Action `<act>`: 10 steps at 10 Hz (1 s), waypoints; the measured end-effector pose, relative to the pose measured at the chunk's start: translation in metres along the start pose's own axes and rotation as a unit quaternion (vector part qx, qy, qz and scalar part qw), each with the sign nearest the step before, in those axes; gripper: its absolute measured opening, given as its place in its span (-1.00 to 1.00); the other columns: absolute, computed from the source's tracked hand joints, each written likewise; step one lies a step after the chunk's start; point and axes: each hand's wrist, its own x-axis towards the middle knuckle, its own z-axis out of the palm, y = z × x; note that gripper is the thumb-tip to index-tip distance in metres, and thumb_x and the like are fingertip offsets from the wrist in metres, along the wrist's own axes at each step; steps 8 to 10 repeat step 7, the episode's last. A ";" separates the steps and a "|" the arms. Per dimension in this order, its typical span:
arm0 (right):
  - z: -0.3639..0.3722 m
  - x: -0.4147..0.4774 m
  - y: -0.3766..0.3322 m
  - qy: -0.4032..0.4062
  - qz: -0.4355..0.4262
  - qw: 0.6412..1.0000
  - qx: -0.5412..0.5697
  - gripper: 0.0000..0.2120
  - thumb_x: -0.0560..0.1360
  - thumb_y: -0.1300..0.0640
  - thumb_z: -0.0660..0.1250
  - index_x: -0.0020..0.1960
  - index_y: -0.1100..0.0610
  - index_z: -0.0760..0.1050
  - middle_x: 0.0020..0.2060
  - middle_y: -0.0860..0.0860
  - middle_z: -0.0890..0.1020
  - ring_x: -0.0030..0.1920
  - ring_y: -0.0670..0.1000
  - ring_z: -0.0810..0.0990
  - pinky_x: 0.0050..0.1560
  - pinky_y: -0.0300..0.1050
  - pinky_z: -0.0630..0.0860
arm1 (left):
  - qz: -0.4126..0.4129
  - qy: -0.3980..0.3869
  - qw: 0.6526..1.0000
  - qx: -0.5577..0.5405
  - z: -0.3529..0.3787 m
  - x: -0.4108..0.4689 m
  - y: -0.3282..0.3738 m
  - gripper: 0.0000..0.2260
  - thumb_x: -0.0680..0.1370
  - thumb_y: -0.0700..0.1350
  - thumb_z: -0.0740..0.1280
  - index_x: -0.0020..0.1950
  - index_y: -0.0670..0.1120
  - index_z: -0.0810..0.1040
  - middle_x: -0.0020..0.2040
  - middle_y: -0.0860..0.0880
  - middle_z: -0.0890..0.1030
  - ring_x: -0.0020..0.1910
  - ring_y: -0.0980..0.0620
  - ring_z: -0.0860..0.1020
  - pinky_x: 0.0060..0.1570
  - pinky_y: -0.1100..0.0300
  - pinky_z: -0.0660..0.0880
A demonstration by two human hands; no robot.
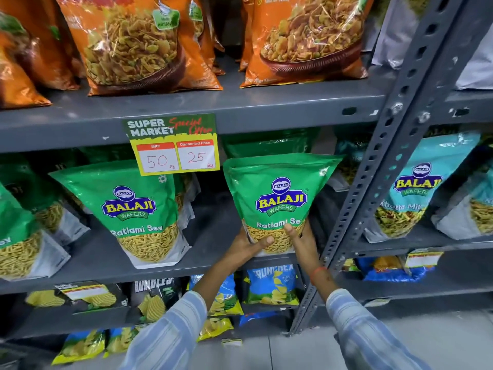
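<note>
Grey steel shelving (266, 105), orange snack bags (138, 44) on top board, green pouches (138, 209) beneath

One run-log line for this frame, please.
left hand: grips Ratlami Sev pouch base | right hand: grips same base | pouch: upright, at middle shelf front

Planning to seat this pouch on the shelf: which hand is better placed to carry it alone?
Left, probably: the left hand cups the green pouch from beneath, thumb across its front; the right hand only grips its lower right edge.
</note>
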 end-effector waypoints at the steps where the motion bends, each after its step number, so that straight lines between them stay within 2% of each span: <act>1: 0.002 -0.001 0.002 0.005 0.001 1.000 0.009 -0.18 0.28 -0.41 0.35 0.43 -0.08 0.30 0.25 -0.08 0.59 0.26 -0.04 0.56 0.29 0.02 0.47 | -0.010 0.003 1.000 -0.004 0.001 0.000 0.000 -0.33 0.40 0.13 0.43 0.42 -0.04 0.28 0.30 -0.03 0.53 0.25 0.01 0.51 0.25 0.11 0.44; 2: 0.005 -0.003 0.004 0.028 -0.001 1.000 0.005 -0.10 0.22 -0.51 0.33 0.42 -0.07 0.30 0.18 -0.16 0.60 0.21 -0.10 0.58 0.16 -0.16 0.50 | -0.011 0.001 1.000 0.003 0.001 0.000 -0.002 -0.35 0.43 0.10 0.42 0.43 -0.03 0.25 0.29 0.00 0.51 0.22 0.05 0.49 0.17 0.20 0.40; 3: 0.012 -0.007 0.004 0.069 -0.009 0.998 -0.006 -0.20 0.29 -0.41 0.29 0.41 -0.03 0.32 0.13 -0.15 0.61 0.16 -0.04 0.60 0.15 -0.16 0.50 | -0.020 -0.009 1.000 0.000 -0.002 0.000 -0.002 -0.37 0.45 0.08 0.40 0.44 0.01 0.21 0.25 0.07 0.47 0.21 0.09 0.45 0.19 0.21 0.37; 4: 0.017 -0.011 0.001 0.103 -0.016 0.994 -0.029 -0.27 0.32 -0.39 0.23 0.37 -0.03 0.34 0.09 -0.14 0.59 0.10 -0.10 0.60 0.17 -0.16 0.43 | -0.027 -0.014 1.000 0.006 -0.002 -0.001 -0.002 -0.35 0.44 0.14 0.38 0.44 0.02 0.20 0.22 0.10 0.46 0.23 0.07 0.45 0.20 0.21 0.37; 5: 0.019 -0.012 -0.001 0.120 -0.023 0.992 -0.033 -0.27 0.27 -0.55 0.21 0.27 -0.13 0.32 0.06 -0.20 0.58 0.04 -0.28 0.56 0.15 -0.20 0.41 | -0.032 -0.004 0.999 0.019 -0.001 -0.007 0.004 -0.33 0.39 0.23 0.37 0.41 0.04 0.24 0.16 0.15 0.48 0.21 0.08 0.47 0.08 0.31 0.37; 6: 0.027 -0.028 -0.012 0.164 -0.057 0.984 -0.041 -0.25 0.33 -0.52 0.22 0.32 -0.05 0.34 0.12 -0.32 0.56 0.10 -0.42 0.51 0.10 -0.36 0.43 | -0.007 0.013 1.000 -0.002 -0.003 -0.017 0.006 -0.42 0.36 0.22 0.41 0.31 0.13 0.29 0.11 0.31 0.49 0.16 0.19 0.49 -0.06 0.57 0.39; 7: 0.045 -0.042 -0.011 0.294 -0.144 0.943 -0.051 -0.18 0.47 -0.39 0.18 0.42 0.26 0.28 0.35 -0.08 0.43 0.36 -0.12 0.40 0.38 -0.20 0.33 | 0.059 0.025 0.997 -0.048 -0.007 -0.029 0.006 -0.31 0.34 0.15 0.48 0.39 0.07 0.28 0.28 0.22 0.48 0.29 0.17 0.45 0.08 0.56 0.40; 10: 0.045 -0.042 -0.011 0.294 -0.144 0.943 -0.051 -0.18 0.47 -0.39 0.18 0.42 0.26 0.28 0.35 -0.08 0.43 0.36 -0.12 0.40 0.38 -0.20 0.33 | 0.059 0.025 0.997 -0.048 -0.007 -0.029 0.006 -0.31 0.34 0.15 0.48 0.39 0.07 0.28 0.28 0.22 0.48 0.29 0.17 0.45 0.08 0.56 0.40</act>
